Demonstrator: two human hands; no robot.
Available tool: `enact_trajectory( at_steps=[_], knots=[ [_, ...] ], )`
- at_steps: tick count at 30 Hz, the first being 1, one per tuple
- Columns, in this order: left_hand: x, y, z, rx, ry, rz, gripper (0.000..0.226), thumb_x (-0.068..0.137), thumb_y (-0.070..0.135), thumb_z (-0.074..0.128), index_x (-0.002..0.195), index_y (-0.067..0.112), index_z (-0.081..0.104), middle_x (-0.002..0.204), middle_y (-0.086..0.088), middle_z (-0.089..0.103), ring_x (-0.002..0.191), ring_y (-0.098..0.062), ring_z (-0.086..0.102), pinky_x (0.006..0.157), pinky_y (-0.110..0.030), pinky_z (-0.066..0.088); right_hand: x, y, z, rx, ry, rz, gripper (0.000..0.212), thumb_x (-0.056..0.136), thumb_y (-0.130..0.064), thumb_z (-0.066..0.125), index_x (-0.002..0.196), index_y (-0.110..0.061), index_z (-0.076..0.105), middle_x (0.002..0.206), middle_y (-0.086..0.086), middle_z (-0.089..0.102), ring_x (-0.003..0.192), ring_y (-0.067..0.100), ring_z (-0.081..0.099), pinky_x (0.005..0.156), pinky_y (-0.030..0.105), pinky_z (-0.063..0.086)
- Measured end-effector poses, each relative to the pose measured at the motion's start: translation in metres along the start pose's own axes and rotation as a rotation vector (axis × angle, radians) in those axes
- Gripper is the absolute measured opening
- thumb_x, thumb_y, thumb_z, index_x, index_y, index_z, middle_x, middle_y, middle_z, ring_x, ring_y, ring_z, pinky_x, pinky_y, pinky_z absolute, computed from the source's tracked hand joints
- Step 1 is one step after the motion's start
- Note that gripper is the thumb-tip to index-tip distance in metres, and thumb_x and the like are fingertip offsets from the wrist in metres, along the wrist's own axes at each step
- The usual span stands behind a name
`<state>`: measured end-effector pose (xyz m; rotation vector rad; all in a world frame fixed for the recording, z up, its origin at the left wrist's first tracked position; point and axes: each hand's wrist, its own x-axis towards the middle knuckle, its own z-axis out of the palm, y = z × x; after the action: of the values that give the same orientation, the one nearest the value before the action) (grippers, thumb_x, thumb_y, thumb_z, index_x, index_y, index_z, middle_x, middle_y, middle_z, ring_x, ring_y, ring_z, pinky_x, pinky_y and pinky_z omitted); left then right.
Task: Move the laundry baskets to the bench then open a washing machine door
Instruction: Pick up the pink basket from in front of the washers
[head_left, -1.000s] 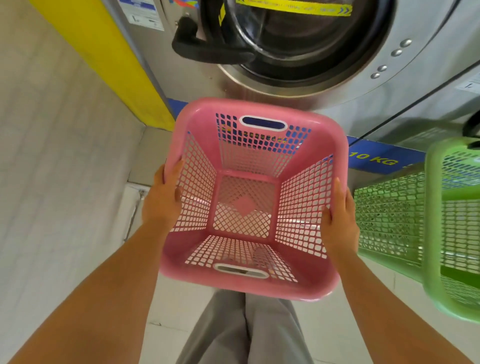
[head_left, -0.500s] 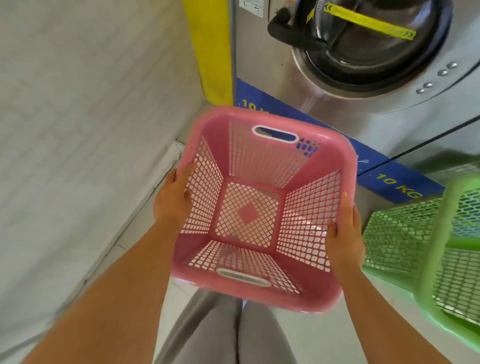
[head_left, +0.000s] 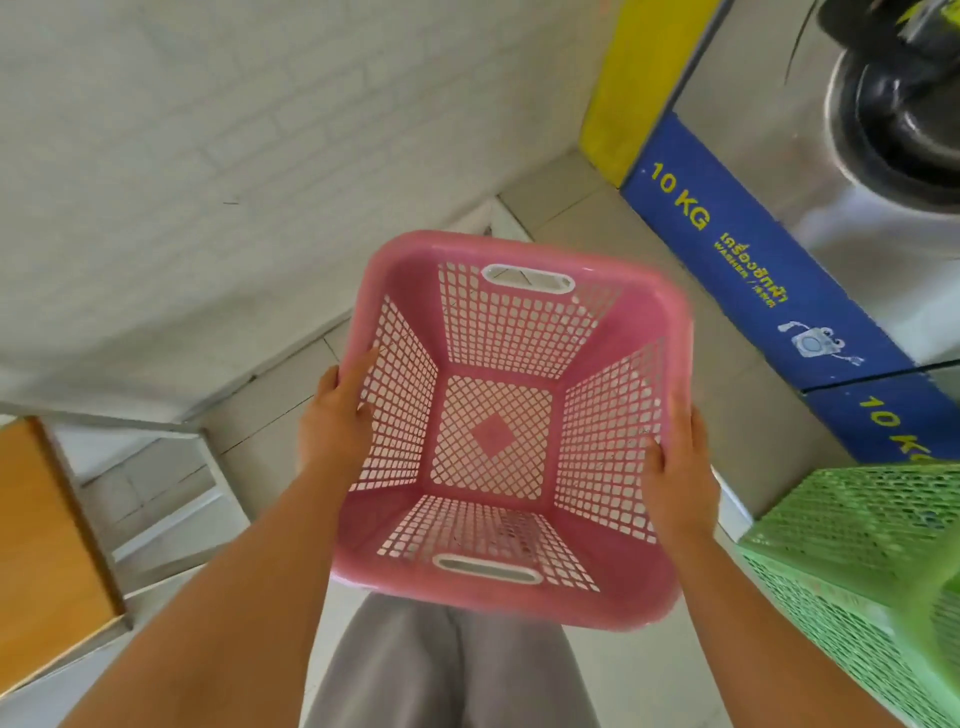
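Note:
An empty pink laundry basket (head_left: 519, 249) hangs in the air in front of me, above my grey trousers. My left hand (head_left: 335, 415) grips its left rim and my right hand (head_left: 675, 467) grips its right rim. A green laundry basket (head_left: 857, 551) stands on the floor at the lower right. The steel washing machine (head_left: 779, 104) with its round dark door (head_left: 904, 119) shut is at the upper right. A wooden bench (head_left: 41, 545) with a metal frame shows at the lower left edge.
A white brick wall (head_left: 208, 156) fills the upper left. A yellow panel (head_left: 628, 88) stands beside the machine. Blue "10 KG" strips (head_left: 753, 260) run along the machines' bases. Pale floor tiles lie between wall and machines.
The view has swung left with the pink basket still in both hands. The washing machine slid to the upper right, and the wooden bench came into view at the lower left.

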<state>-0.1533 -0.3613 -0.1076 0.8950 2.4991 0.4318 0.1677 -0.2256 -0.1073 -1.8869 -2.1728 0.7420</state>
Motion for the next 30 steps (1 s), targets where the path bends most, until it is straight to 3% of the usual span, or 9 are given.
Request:
enact_trajectory(
  at_steps=[5,10,17,21,28,30],
  knots=[
    [-0.027,-0.089,-0.014,0.011,0.031,-0.139,0.07,0.087,0.007,0.048,0.142,0.047,0.033,0.132,-0.003,0.051,0.092,-0.03,0.061,0.065,-0.032,0.044,-0.022,-0.04,0.051,-0.046,-0.141,-0.1,0.076,0.097,-0.014,0.044,0.151,-0.042,0.0,0.157,0.001,0.023,0.076,0.022,0.056,0.047,0.016,0.028],
    [-0.036,-0.165,-0.011,-0.003,0.015,-0.259,0.064,0.092,0.013,0.046,0.142,0.048,0.029,0.137,-0.004,0.049,0.099,-0.031,0.062,0.067,-0.035,0.047,-0.031,-0.071,0.112,-0.072,-0.196,-0.225,0.075,0.098,-0.014,0.043,0.151,-0.042,-0.001,0.156,0.003,0.024,0.09,0.028,0.064,0.054,0.027,0.043],
    [-0.013,-0.214,0.021,-0.047,0.025,-0.385,0.065,0.093,0.012,0.039,0.142,0.052,0.027,0.138,-0.005,0.048,0.101,-0.032,0.061,0.075,-0.039,0.054,-0.018,-0.082,0.186,-0.078,-0.216,-0.266,0.076,0.097,-0.014,0.044,0.148,-0.048,-0.001,0.156,-0.001,0.023,0.079,0.026,0.066,0.057,0.041,0.059],
    [0.01,-0.224,0.042,-0.05,0.043,-0.434,0.065,0.094,0.01,0.04,0.145,0.048,0.027,0.145,-0.005,0.04,0.107,-0.033,0.059,0.081,-0.045,0.056,0.001,-0.081,0.221,-0.092,-0.209,-0.291,0.073,0.097,-0.015,0.043,0.149,-0.045,0.002,0.157,-0.001,0.021,0.076,0.028,0.067,0.056,0.042,0.058],
    [0.036,-0.243,0.074,-0.015,0.058,-0.428,0.058,0.098,0.019,0.038,0.145,0.05,0.025,0.145,-0.002,0.043,0.103,-0.03,0.06,0.069,-0.035,0.051,0.03,-0.071,0.266,-0.151,-0.178,-0.337,0.068,0.098,-0.016,0.042,0.152,-0.037,0.006,0.158,0.004,0.02,0.083,0.032,0.067,0.055,0.034,0.052],
    [0.039,-0.245,0.082,-0.008,0.072,-0.413,0.062,0.097,0.015,0.038,0.144,0.052,0.023,0.142,-0.002,0.043,0.101,-0.03,0.06,0.071,-0.039,0.056,0.034,-0.066,0.272,-0.167,-0.179,-0.328,0.066,0.098,-0.016,0.042,0.152,-0.034,0.008,0.158,0.005,0.02,0.084,0.033,0.067,0.054,0.03,0.047]
  ],
)
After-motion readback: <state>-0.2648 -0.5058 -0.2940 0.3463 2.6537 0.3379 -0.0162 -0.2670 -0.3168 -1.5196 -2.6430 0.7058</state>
